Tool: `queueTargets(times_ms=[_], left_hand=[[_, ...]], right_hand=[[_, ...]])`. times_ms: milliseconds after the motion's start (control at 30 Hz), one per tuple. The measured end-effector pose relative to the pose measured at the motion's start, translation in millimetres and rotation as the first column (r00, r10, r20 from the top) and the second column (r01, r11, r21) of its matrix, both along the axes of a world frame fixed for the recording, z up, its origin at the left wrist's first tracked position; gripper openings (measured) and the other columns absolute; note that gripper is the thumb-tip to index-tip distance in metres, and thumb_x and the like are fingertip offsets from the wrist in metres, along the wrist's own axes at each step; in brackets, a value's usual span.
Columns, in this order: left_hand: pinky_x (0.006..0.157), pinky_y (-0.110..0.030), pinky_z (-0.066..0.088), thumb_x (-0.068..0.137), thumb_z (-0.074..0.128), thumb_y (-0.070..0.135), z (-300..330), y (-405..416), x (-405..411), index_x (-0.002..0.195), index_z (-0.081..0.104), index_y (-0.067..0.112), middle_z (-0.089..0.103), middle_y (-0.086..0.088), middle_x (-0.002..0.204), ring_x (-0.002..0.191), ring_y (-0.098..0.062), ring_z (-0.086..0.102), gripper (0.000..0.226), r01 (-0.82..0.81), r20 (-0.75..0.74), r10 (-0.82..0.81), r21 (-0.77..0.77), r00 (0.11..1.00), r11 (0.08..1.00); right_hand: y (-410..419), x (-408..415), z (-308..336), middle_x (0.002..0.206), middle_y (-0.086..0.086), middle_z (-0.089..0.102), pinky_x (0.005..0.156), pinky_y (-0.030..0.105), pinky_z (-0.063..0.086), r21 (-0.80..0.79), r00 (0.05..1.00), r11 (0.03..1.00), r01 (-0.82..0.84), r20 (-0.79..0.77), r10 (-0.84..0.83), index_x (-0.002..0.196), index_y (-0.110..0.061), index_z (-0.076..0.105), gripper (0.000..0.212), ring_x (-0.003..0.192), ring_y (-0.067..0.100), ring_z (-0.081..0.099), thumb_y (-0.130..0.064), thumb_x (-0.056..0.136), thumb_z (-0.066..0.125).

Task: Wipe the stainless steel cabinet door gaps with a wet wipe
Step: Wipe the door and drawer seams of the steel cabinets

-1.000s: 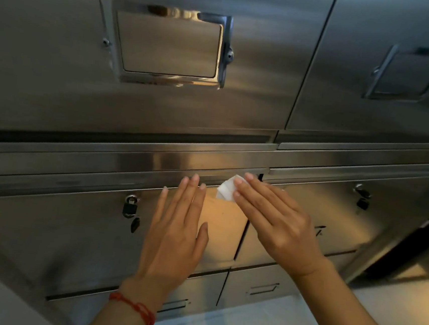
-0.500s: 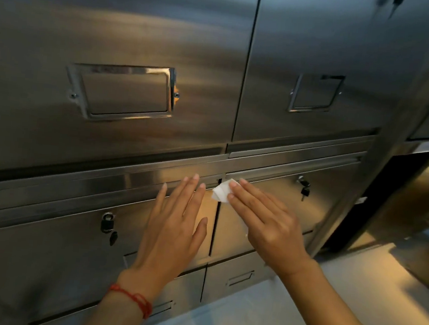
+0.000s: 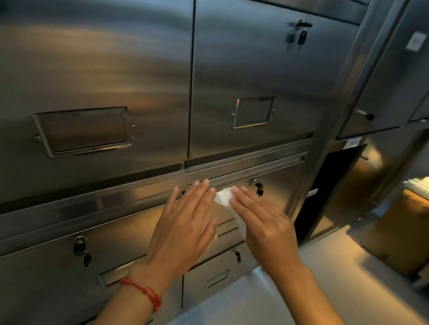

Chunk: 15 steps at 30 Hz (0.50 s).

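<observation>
A wall of stainless steel cabinet doors (image 3: 256, 69) fills the view. My right hand (image 3: 262, 227) presses a folded white wet wipe (image 3: 224, 197) with its fingertips against the top edge of a lower door, just under the horizontal rail (image 3: 126, 201). My left hand (image 3: 183, 227) lies flat on the steel beside it, fingers straight and together, holding nothing; a red string bracelet circles its wrist. A vertical door gap (image 3: 191, 81) runs up between the two upper doors, above the hands.
Small padlocks with keys hang on the doors (image 3: 79, 245) (image 3: 296, 35). Label holders (image 3: 85, 131) (image 3: 253, 112) stick out from the upper doors. A dark opening (image 3: 328, 189) lies right of the cabinet post. A brown cart with white cloths (image 3: 425, 188) stands at far right on the pale floor.
Both hands with the wipe have slid to the right along the rail, past the vertical gap of the lower doors. The camera has swung right and up, showing more of the room.
</observation>
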<state>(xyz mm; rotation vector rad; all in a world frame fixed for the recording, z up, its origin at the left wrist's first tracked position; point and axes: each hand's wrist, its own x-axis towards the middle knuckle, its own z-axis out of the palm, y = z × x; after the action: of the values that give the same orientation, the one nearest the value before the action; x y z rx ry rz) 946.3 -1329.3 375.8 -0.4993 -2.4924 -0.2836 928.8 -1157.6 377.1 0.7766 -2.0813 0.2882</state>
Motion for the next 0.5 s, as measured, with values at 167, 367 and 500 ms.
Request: queueTargets(times_ms=[167, 367, 500], left_hand=[[0.103, -0.054, 0.031, 0.092, 0.032, 0.033, 16.6, 32.2, -1.5, 0.130, 0.051, 0.006, 0.051, -0.012, 0.135, 0.126, -0.025, 0.047, 0.051, 0.076, 0.033, -0.077, 0.012, 0.997, 0.997], [0.101, -0.054, 0.031, 0.091, 0.032, 0.033, 37.6, 85.8, -9.8, 0.128, 0.055, 0.007, 0.054, -0.011, 0.133, 0.124, -0.026, 0.050, 0.050, 0.171, 0.055, -0.171, 0.004, 0.984, 0.985], [0.098, -0.054, 0.034, 0.091, 0.032, 0.034, 50.4, 136.2, -12.1, 0.125, 0.058, 0.006, 0.056, -0.012, 0.130, 0.120, -0.027, 0.054, 0.051, 0.242, 0.064, -0.240, -0.019, 0.969, 0.970]], right_hand=[[32.1, 16.0, 22.7, 0.108, 0.012, 0.070, 0.086, 0.036, 0.052, -0.051, 0.996, 0.996, 0.076, 0.043, -0.073, 0.098, -0.002, 0.074, 0.045, 0.101, 0.025, 0.067, 0.012, 0.056, 0.084], [86.7, 34.8, 48.8, 0.105, 0.013, 0.070, 0.079, 0.040, 0.058, -0.134, 0.985, 0.976, 0.170, 0.056, -0.164, 0.094, 0.000, 0.075, 0.043, 0.098, 0.027, 0.068, 0.016, 0.055, 0.082], [135.6, 50.2, 61.2, 0.104, 0.013, 0.071, 0.077, 0.039, 0.057, -0.126, 0.969, 0.961, 0.246, 0.060, -0.240, 0.094, 0.000, 0.075, 0.045, 0.096, 0.027, 0.069, 0.016, 0.053, 0.082]])
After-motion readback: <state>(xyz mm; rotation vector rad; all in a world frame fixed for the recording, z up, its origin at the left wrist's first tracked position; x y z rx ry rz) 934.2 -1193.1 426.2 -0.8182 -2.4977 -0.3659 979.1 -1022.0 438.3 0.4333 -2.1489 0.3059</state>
